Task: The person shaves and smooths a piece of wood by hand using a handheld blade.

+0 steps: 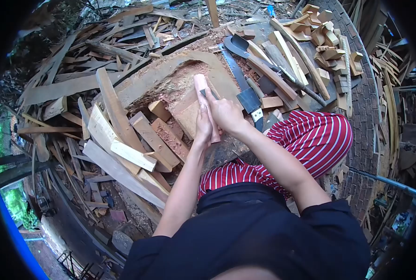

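A pale reddish wooden piece [200, 82] lies lengthwise over a wooden block [184, 114] in front of me. My left hand [203, 122] is closed along the left side of the piece. On its right side is my right hand [225, 112], bent round a small dark object [203, 93] whose lower part is hidden by the fingers. The index finger points forward along the piece. Both hands are close together. The lower end of the wooden piece shows just below them.
An adze-like tool with a dark curved blade [237, 45], a saw [232, 67] and a dark flat blade [249, 100] lie to the right. Cut wooden blocks [327, 35] are heaped at the upper right. Long planks [112, 100] lie on the left.
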### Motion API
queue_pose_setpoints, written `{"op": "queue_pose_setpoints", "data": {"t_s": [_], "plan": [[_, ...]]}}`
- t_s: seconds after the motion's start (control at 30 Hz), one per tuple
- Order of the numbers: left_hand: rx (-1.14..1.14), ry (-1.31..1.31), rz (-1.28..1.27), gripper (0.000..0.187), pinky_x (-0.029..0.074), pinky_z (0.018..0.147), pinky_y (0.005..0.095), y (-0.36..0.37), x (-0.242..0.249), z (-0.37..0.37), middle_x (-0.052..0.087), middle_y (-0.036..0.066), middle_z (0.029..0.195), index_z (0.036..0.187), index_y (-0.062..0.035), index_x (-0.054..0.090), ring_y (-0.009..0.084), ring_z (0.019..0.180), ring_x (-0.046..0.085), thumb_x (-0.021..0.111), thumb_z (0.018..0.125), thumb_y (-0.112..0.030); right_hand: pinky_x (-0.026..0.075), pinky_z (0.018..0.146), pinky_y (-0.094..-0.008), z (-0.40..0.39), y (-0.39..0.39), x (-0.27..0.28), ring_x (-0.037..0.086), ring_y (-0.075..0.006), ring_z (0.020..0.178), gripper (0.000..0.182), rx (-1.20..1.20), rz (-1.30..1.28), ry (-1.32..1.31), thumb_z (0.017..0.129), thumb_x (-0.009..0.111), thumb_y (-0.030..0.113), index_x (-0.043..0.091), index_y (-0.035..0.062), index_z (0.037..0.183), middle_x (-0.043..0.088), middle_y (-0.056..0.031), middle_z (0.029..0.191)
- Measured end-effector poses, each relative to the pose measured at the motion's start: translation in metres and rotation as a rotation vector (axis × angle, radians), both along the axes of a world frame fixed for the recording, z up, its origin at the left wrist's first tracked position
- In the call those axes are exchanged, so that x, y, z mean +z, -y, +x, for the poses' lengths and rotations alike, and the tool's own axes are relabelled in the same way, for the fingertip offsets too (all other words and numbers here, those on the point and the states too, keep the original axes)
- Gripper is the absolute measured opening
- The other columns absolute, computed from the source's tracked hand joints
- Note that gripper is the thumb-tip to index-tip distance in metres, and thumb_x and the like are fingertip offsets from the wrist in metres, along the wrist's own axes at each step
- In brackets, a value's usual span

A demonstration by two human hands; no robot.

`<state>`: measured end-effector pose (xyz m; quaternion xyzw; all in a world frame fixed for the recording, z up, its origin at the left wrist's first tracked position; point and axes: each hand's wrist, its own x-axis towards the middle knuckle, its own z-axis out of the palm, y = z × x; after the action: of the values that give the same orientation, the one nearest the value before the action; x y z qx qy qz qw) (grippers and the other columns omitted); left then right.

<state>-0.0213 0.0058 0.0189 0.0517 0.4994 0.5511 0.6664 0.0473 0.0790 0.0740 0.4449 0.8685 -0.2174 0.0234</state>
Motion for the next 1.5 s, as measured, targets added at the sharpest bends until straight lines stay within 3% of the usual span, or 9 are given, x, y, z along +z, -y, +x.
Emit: {"op": "queue_pose_setpoints", "data": {"t_s": [0.27, 0.57, 0.77, 0.9, 1.07, 1.17, 1.3, 1.37, 1.5], "plan": [[0.048, 0.014, -0.041, 0.045, 0.044, 0.036, 0.0302, 0.000, -0.001, 0.001, 0.046, 0.008, 0.068, 0.101, -0.0064, 0.037, 0.0178, 0.045, 0.048, 0.019, 0.101, -0.048, 0.054, 0.075, -0.0494, -0.022, -0.038, -0.015, 0.066, -0.0414, 0.086, 0.050, -0.074, -0.094, 0.001, 0.091, 0.047, 0.022, 0.033, 0.0108, 0.138, 0.067, -0.0237, 0.093], [0.010, 0.147, -0.009, 0.053, 0.043, 0.037, 0.0285, 0.004, -0.013, -0.008, 0.048, 0.006, 0.065, 0.102, -0.0050, 0.044, 0.0169, 0.045, 0.048, 0.019, 0.100, -0.052, 0.053, 0.068, -0.0511, -0.006, -0.010, 0.001, 0.066, -0.0416, 0.078, 0.053, -0.016, -0.087, 0.001, 0.091, 0.046, 0.025, 0.032, 0.0152, 0.141, 0.066, -0.0237, 0.086], [0.095, -0.053, -0.046, 0.052, 0.044, 0.037, 0.0297, 0.005, -0.001, -0.003, 0.047, 0.007, 0.066, 0.095, -0.0057, 0.043, 0.0174, 0.045, 0.047, 0.019, 0.100, -0.052, 0.054, 0.064, -0.0502, 0.001, 0.012, 0.011, 0.067, -0.0406, 0.075, 0.046, -0.019, -0.091, -0.002, 0.092, 0.044, 0.022, 0.037, 0.0144, 0.137, 0.066, -0.0237, 0.085], [0.078, 0.191, 0.009, 0.052, 0.044, 0.037, 0.0311, 0.007, -0.007, -0.007, 0.046, 0.007, 0.066, 0.098, -0.0071, 0.042, 0.0184, 0.044, 0.046, 0.021, 0.099, -0.054, 0.053, 0.064, -0.0517, -0.033, -0.051, -0.040, 0.066, -0.0412, 0.076, 0.035, -0.106, -0.016, -0.093, 0.092, 0.043, 0.019, 0.042, 0.0093, 0.126, 0.066, -0.0234, 0.087], [0.047, 0.118, 0.028, 0.051, 0.044, 0.037, 0.0308, 0.003, -0.015, -0.006, 0.047, 0.007, 0.067, 0.102, -0.0083, 0.043, 0.0180, 0.045, 0.047, 0.021, 0.099, -0.055, 0.053, 0.067, -0.0512, -0.005, 0.012, 0.014, 0.066, -0.0420, 0.078, 0.052, 0.008, -0.076, 0.042, 0.090, 0.047, 0.021, 0.030, 0.0129, 0.139, 0.066, -0.0234, 0.086], [-0.008, 0.069, 0.039, 0.053, 0.043, 0.037, 0.0285, 0.009, -0.006, -0.009, 0.049, 0.006, 0.067, 0.102, -0.0065, 0.046, 0.0164, 0.046, 0.048, 0.018, 0.100, -0.051, 0.053, 0.068, -0.0523, -0.019, -0.011, -0.007, 0.067, -0.0404, 0.083, 0.054, -0.021, -0.111, -0.007, 0.089, 0.050, 0.019, 0.028, 0.0170, 0.139, 0.066, -0.0221, 0.089], [0.097, 0.233, -0.043, 0.051, 0.043, 0.036, 0.0272, 0.015, -0.008, -0.017, 0.049, 0.005, 0.067, 0.105, -0.0113, 0.046, 0.0147, 0.046, 0.048, 0.018, 0.099, -0.053, 0.053, 0.068, -0.0523, -0.036, -0.046, -0.025, 0.066, -0.0422, 0.082, 0.036, -0.058, -0.103, -0.159, 0.088, 0.048, 0.012, 0.039, 0.0100, 0.124, 0.066, -0.0229, 0.088], [0.092, 0.381, 0.026, 0.051, 0.043, 0.036, 0.0263, 0.014, -0.010, -0.017, 0.050, 0.004, 0.067, 0.103, -0.0102, 0.047, 0.0140, 0.046, 0.048, 0.019, 0.099, -0.053, 0.051, 0.070, -0.0548, -0.022, -0.016, -0.017, 0.064, -0.0445, 0.081, 0.044, -0.078, -0.169, -0.093, 0.093, 0.041, 0.019, 0.036, 0.0155, 0.137, 0.064, -0.0280, 0.089], [0.029, 0.446, 0.072, 0.055, 0.041, 0.036, 0.0283, 0.018, -0.014, -0.024, 0.045, 0.004, 0.065, 0.097, -0.0089, 0.045, 0.0149, 0.045, 0.045, 0.019, 0.098, -0.058, 0.050, 0.071, -0.0545, -0.008, 0.005, -0.011, 0.064, -0.0445, 0.079, 0.046, -0.068, -0.138, -0.101, 0.094, 0.040, 0.022, 0.038, 0.0147, 0.139, 0.064, -0.0278, 0.087]]}}
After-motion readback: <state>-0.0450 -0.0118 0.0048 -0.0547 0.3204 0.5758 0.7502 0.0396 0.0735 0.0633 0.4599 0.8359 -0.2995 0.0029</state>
